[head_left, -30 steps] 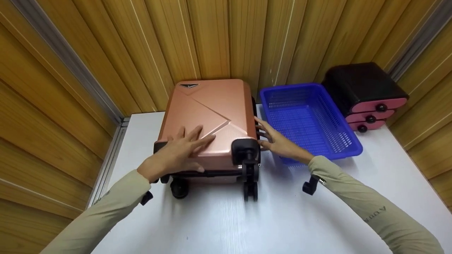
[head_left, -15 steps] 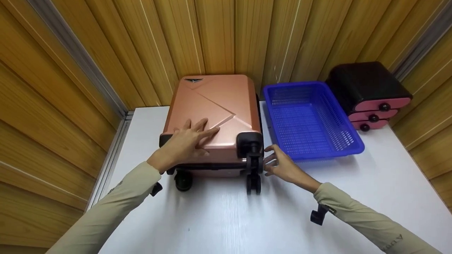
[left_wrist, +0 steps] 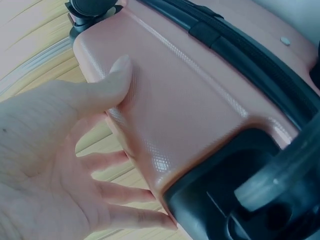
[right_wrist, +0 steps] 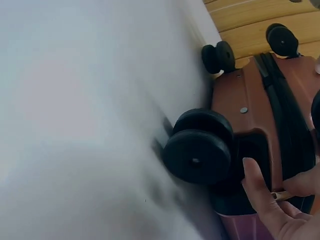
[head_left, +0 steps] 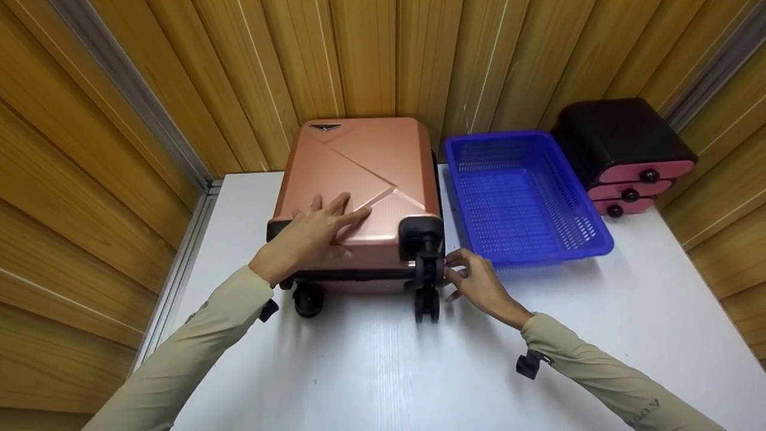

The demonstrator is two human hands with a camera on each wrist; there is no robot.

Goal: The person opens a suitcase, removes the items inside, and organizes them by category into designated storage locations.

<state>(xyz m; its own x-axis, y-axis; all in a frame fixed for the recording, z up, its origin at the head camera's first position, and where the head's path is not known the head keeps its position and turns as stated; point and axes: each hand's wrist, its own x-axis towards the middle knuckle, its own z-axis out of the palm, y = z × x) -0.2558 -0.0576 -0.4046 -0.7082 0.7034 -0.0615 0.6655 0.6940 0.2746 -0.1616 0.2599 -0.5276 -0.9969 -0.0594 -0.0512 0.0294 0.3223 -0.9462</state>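
A rose-gold hard-shell suitcase (head_left: 359,161) lies flat on the white table, its black wheels (head_left: 426,293) facing me. My left hand (head_left: 308,236) rests on its top near the wheel end, fingers spread; in the left wrist view the thumb (left_wrist: 119,82) lies along the end face. At the near right corner, beside the wheels, is my right hand (head_left: 479,284). Its thumb and forefinger pinch a small gold-toned zipper pull (right_wrist: 278,195) at the black zipper band (right_wrist: 285,110), as the right wrist view shows. The other right fingers are partly hidden.
A blue plastic basket (head_left: 598,248) stands right of the suitcase, close to its side. Beyond it is a black box with pink drawers (head_left: 646,173). Wood-panelled walls (head_left: 371,60) enclose the table (head_left: 359,371) at the back and sides.
My right hand has come from the suitcase's right side toward me to the near corner, and its fingers have closed into a pinch. My left hand stays on top of the suitcase.
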